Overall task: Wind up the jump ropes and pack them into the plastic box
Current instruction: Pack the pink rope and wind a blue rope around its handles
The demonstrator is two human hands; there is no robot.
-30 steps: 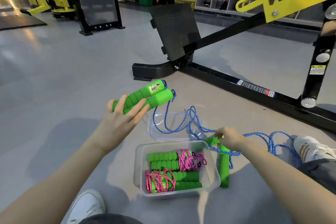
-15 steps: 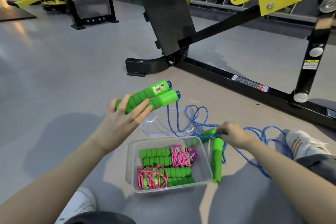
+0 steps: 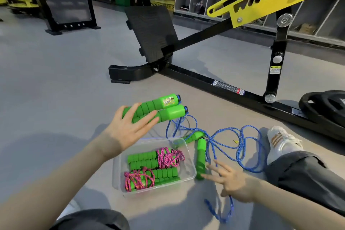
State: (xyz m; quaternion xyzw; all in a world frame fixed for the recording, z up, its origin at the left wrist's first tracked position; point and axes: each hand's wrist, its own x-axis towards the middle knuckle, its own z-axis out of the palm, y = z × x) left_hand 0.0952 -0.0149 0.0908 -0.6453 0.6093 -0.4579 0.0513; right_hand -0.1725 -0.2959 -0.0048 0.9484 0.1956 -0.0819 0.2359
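1. Head view, left hand: raised above the grey floor; its fingers lie across a pair of green handles held side by side, one finger hooked over the upper handle; the thumb is hidden.
2. Blue rope: hangs from those handles and sprawls in loose loops on the floor, beside a white shoe.
3. Right hand: low, fingers splayed apart and fairly straight; the rope runs under it; whether it is pinched, I cannot tell.
4. Second pair of handles: on the floor, just right of the plastic box.
5. In the box: two wound ropes with pink cord, side by side.
6. Behind: a black machine frame; weight plates.
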